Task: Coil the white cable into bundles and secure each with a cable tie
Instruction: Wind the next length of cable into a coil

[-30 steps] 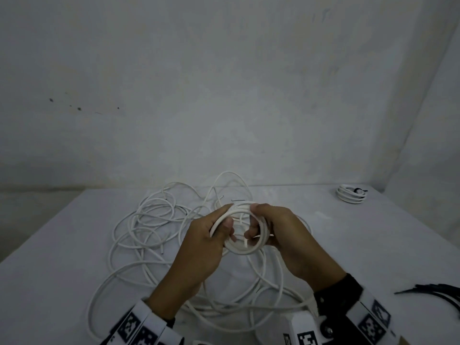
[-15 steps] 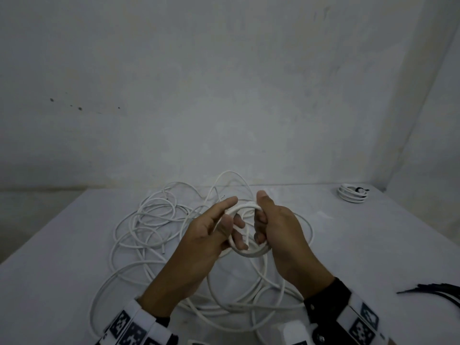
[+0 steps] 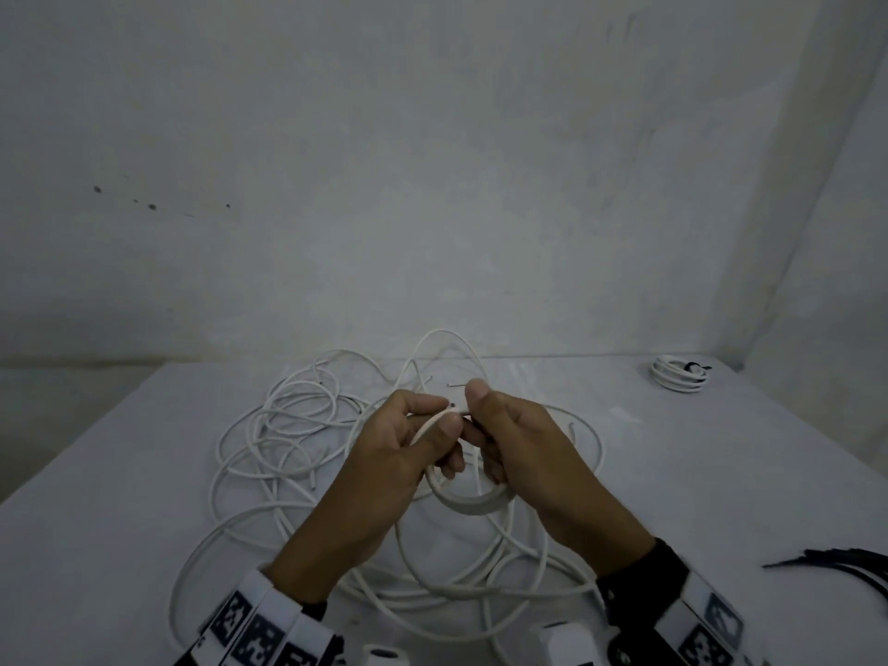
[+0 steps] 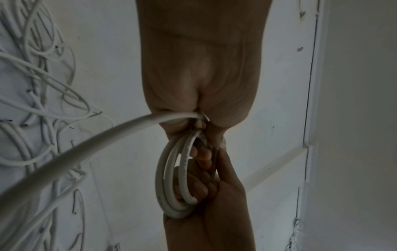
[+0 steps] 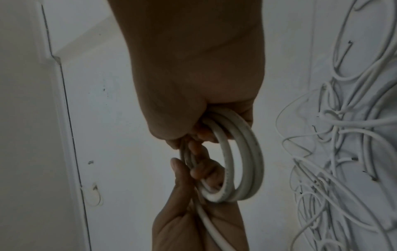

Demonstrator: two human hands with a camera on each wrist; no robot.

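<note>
Both hands hold a small coil of white cable [image 3: 473, 503] above the table's middle. My left hand [image 3: 435, 437] pinches the cable where it feeds into the coil, thumb on top. My right hand [image 3: 483, 427] grips the coil's right side, thumb up and fingers curled through the loop. The coil [image 4: 171, 180] shows about three turns in the left wrist view, and the same coil [image 5: 240, 159] hangs from my right fingers in the right wrist view. The free length [image 4: 71, 149] trails toward the loose white cable tangle [image 3: 288, 439] on the table.
A finished white bundle [image 3: 680, 373] with a black tie lies at the table's far right corner. Black cable ties [image 3: 845, 569] lie near the right edge. The white table [image 3: 721, 473] meets grey walls behind and at the right.
The coil has tilted from facing me to hanging lower between the hands. My left thumb and fingers closed onto the cable, and my right thumb rose upright.
</note>
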